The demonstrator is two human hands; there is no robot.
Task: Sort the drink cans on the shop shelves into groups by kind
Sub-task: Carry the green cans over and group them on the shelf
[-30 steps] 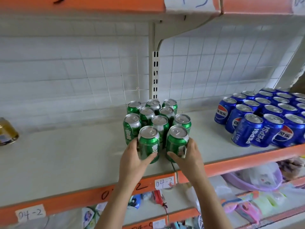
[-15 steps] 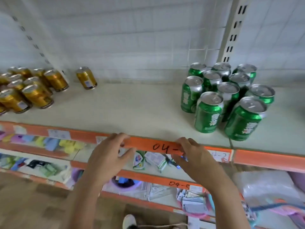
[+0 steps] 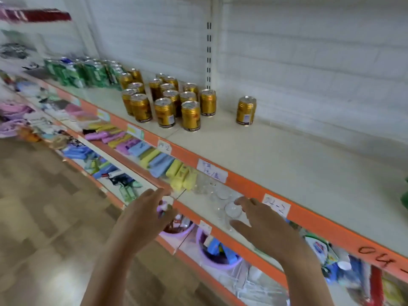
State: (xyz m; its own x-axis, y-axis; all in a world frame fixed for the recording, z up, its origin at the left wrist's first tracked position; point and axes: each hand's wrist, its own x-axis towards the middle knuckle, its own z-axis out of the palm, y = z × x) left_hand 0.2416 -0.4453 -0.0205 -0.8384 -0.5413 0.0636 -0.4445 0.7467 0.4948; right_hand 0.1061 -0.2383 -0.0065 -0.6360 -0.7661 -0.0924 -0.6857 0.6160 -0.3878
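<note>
reaching with two empty hands toward the gold cans

hovering in front of the orange shelf edge [image 3: 247, 184], both hands hold nothing. the left hand [image 3: 143, 214] has its fingers spread and loosely bent, its fingertips over the edge of the lower shelf [image 3: 198, 204]. the right hand [image 3: 262, 226] is likewise released, fingers extended and apart, just beside a handwritten paper label [image 3: 277, 206] stuck on the orange edge.

the gold cans [image 3: 167, 100] stand upright on the pale upper shelf [image 3: 287, 160], packed close in a cluster well beyond the hands. one single gold can [image 3: 246, 110] stands apart to the right of that cluster, near the white slotted upright [image 3: 208, 51] of the back wall. farther left, a blurred group of green cans [image 3: 88, 72] sits on the same shelf, just beside the gold ones. a sliver of something green [image 3: 405, 195] shows at the right border; i cannot tell what it is.

on the lower shelf lie clear glass cups [image 3: 229, 208] near the right hand, and rows of pastel pouches [image 3: 154, 160] in yellow, blue and purple. lower still, a purple plastic basin [image 3: 218, 259] holds small packets. wood-patterned floor [image 3: 44, 217] fills the left.
</note>
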